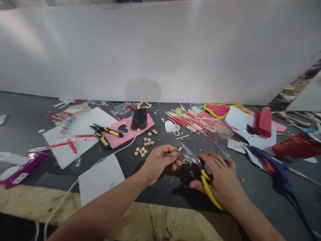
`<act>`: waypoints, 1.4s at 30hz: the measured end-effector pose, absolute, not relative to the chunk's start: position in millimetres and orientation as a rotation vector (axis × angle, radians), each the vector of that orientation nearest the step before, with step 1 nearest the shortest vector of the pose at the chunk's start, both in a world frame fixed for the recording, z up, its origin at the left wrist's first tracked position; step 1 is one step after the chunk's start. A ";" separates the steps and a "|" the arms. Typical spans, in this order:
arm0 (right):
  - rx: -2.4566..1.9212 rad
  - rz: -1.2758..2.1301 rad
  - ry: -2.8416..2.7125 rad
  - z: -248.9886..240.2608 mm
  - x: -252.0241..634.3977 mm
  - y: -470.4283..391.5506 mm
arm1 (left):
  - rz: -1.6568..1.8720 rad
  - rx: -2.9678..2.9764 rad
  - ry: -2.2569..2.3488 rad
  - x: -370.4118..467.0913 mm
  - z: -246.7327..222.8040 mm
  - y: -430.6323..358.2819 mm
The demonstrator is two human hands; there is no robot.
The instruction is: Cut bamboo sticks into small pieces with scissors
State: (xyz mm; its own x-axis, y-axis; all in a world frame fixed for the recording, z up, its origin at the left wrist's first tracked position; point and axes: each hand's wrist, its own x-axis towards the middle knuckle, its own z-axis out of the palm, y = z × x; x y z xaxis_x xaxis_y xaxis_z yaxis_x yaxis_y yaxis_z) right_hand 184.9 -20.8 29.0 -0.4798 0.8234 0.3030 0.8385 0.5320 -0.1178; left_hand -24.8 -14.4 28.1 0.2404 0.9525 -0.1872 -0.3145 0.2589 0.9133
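My right hand (220, 170) grips a pair of scissors (188, 152) with yellow handles, their blades apart and pointing up and left. My left hand (163, 160) is closed in a pinch close to the blades; a thin stick seems to be between its fingertips, mostly hidden. Short cut wooden bits (187, 162) lie under the scissors. Left of them sit several small stacked wooden pieces (142, 151) in groups. Farther back are thin wooden sticks (187, 124) in red-patterned wrapping and a small white paper cutout (172, 126) with drawn lines.
A phone (139, 118) on a cable lies on pink paper (149, 121), beside yellow-black pliers (102, 135). White sheets (100, 177) are at left. To the right are a blue glue gun (272, 167) and a red packet (296, 145). A white panel (160, 50) stands behind.
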 end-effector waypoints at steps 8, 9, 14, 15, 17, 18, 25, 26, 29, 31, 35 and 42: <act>-1.345 0.047 -2.480 31.4 177.1 -23.8 | 1.020 0.956 0.937 -20.3 22.3 -15.1; -1.348 0.056 -2.480 31.7 176.7 -24.0 | 1.019 0.962 0.943 -19.9 22.7 -15.5; -1.353 0.056 -2.477 31.1 177.6 -23.2 | 1.018 0.975 0.941 -19.2 23.7 -17.4; -1.350 0.048 -2.480 30.9 177.8 -23.0 | 1.016 0.976 0.942 -19.1 23.3 -17.5; -1.346 0.041 -2.490 30.8 178.1 -22.9 | 1.017 0.978 0.938 -18.7 22.2 -17.4; -1.347 0.041 -2.491 31.0 178.0 -23.0 | 1.017 0.978 0.933 -18.4 21.8 -17.2; -1.367 0.065 -2.499 30.0 177.4 -23.4 | 1.010 0.965 0.930 -17.5 22.8 -15.9; -1.365 0.057 -2.501 29.4 177.5 -23.3 | 1.010 0.970 0.930 -17.4 22.9 -15.9; -1.351 -0.002 -2.507 28.1 177.7 -23.3 | 1.010 0.992 0.932 -16.7 22.9 -16.1; -1.348 -0.039 -2.507 28.0 177.7 -23.6 | 1.012 1.003 0.936 -16.1 23.3 -16.3; -1.345 -0.040 -2.508 29.5 177.3 -24.6 | 1.005 1.011 0.944 -16.0 23.7 -16.5; -1.341 -0.071 -2.515 31.1 177.5 -26.7 | 0.950 1.048 0.936 -16.2 22.7 -19.7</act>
